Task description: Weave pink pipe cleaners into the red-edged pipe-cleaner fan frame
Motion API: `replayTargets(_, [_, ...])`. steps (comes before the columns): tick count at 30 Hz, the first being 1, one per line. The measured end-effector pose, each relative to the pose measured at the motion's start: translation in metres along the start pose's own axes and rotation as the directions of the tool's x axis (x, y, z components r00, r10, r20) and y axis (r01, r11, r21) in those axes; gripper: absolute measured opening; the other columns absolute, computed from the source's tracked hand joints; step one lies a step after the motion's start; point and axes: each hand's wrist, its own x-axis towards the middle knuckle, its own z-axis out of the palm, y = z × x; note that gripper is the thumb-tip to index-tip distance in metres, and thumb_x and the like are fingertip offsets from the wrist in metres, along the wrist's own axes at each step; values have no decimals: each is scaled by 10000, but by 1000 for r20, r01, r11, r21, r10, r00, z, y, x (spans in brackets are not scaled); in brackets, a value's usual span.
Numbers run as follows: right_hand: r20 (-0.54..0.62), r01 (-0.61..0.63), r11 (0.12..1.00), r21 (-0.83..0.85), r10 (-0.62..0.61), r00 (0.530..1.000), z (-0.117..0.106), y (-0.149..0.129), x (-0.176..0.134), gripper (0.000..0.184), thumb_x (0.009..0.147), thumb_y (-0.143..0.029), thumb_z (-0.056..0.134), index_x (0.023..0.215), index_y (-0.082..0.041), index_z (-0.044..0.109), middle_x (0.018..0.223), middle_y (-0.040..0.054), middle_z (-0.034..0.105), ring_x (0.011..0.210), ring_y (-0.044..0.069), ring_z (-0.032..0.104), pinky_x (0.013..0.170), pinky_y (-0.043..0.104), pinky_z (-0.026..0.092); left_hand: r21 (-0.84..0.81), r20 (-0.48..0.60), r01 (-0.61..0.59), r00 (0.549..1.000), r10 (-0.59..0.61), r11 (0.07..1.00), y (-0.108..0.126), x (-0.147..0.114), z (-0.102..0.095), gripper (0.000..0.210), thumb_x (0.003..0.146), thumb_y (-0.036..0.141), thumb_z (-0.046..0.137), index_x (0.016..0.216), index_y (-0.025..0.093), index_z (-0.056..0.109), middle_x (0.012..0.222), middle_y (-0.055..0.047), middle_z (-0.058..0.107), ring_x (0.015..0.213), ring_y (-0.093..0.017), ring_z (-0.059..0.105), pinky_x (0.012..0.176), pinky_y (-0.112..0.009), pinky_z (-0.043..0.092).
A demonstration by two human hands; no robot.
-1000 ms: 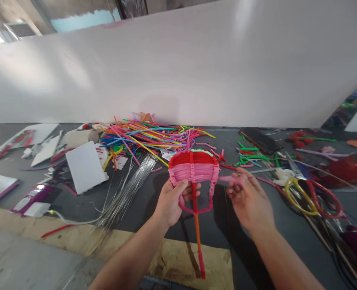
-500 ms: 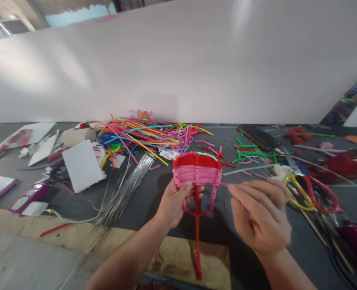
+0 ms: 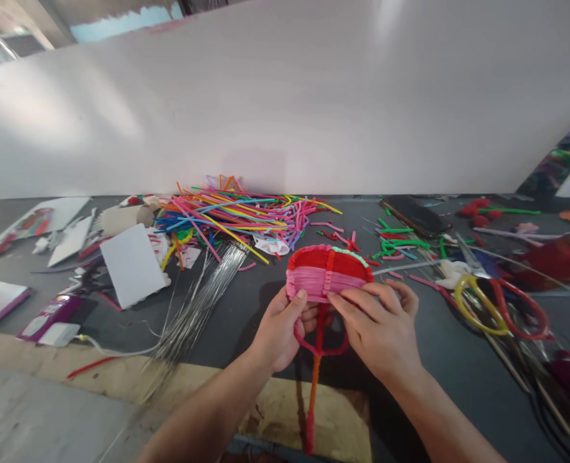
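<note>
Between my hands is a fan-shaped pipe-cleaner piece, wound in pink and red with a pale green stretch on its top edge. An orange and pink stem hangs below it, over the table's front edge. My left hand pinches its lower left side, thumb in front and fingers behind. The fingers of my right hand are closed on the lower right part, near the central rib, and cover that side of the frame. Whether a loose pink strand lies in the right fingertips is hidden.
A heap of coloured pipe cleaners lies at the back, with bare wires in front of it. Scissors with yellow and red handles are on the right. A white card and a purple device sit left.
My right hand has come in from the right, where it held a pink strand out, and now touches the piece. The piece has shifted slightly right and tilted.
</note>
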Motion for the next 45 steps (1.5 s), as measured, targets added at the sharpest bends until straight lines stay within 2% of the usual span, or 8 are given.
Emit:
replayTargets(5, [-28, 18, 1000, 22, -17, 999, 1, -3, 1, 227, 782, -103, 613, 912, -275, 683, 751, -27, 702, 800, 171, 541, 894, 418, 313, -34, 8, -25, 1000, 25, 999, 4, 0, 3, 201, 803, 290, 619, 958, 179, 556, 705, -4, 632, 713, -140, 643, 793, -329, 504])
replayTargets(10, [-10, 4, 998, 63, -3, 1000, 3, -2, 0, 219, 775, -116, 632, 893, -293, 682, 765, -43, 708, 801, 166, 551, 908, 428, 301, -112, 28, -5, 1000, 8, 994, 7, -1, 5, 132, 804, 257, 620, 897, 179, 567, 568, 51, 531, 546, -80, 555, 686, -246, 488])
replayTargets(17, [-7, 7, 999, 43, -7, 1000, 3, 0, -1, 209, 780, -114, 619, 873, -292, 679, 778, -47, 711, 800, 159, 559, 913, 427, 291, -27, 72, -14, 997, 16, 1000, 5, -2, 3, 251, 756, 228, 667, 978, 157, 573, 895, -66, 678, 793, -154, 635, 765, -291, 475])
replayTargets(21, [-9, 24, 999, 33, -24, 1000, 3, 0, -1, 185, 782, -119, 622, 870, -274, 673, 768, -38, 709, 799, 164, 554, 914, 433, 290, 6, 48, -40, 998, 40, 999, 2, -1, 2, 238, 777, 217, 641, 1001, 153, 590, 866, -58, 691, 743, -135, 638, 717, -257, 481])
replayTargets(27, [6, 18, 999, 33, -18, 1000, 3, 0, -2, 209, 776, -121, 627, 902, -282, 672, 775, -32, 700, 806, 162, 553, 925, 430, 284, 29, 15, -42, 999, 42, 999, 1, 0, 0, 262, 774, 242, 642, 1015, 153, 586, 983, -95, 689, 871, -184, 652, 791, -311, 495])
replayTargets(33, [2, 3, 999, 55, -3, 1000, 7, -1, -7, 217, 768, -130, 645, 925, -280, 662, 777, -33, 706, 825, 168, 571, 947, 447, 286, 25, -22, -68, 997, 68, 997, 2, 1, 0, 250, 707, 212, 702, 930, 145, 613, 890, -72, 702, 812, -192, 663, 779, -327, 512])
replayTargets(39, [-78, 36, 993, 116, -27, 997, 1, -4, -5, 301, 733, -138, 689, 998, -263, 621, 793, -18, 705, 804, 174, 563, 945, 463, 315, 0, -25, -93, 995, 93, 996, 1, 3, -3, 232, 712, 178, 691, 925, 120, 623, 820, -66, 697, 721, -165, 655, 718, -293, 513])
replayTargets(45, [-258, -16, 974, 227, 76, 963, -10, -2, -2, 317, 738, -60, 609, 1001, -236, 587, 865, 47, 643, 818, 204, 549, 810, 441, 430, 29, -90, -64, 994, 66, 998, 1, 5, -8, 166, 730, 179, 674, 868, 110, 613, 772, -58, 688, 672, -143, 648, 685, -269, 525])
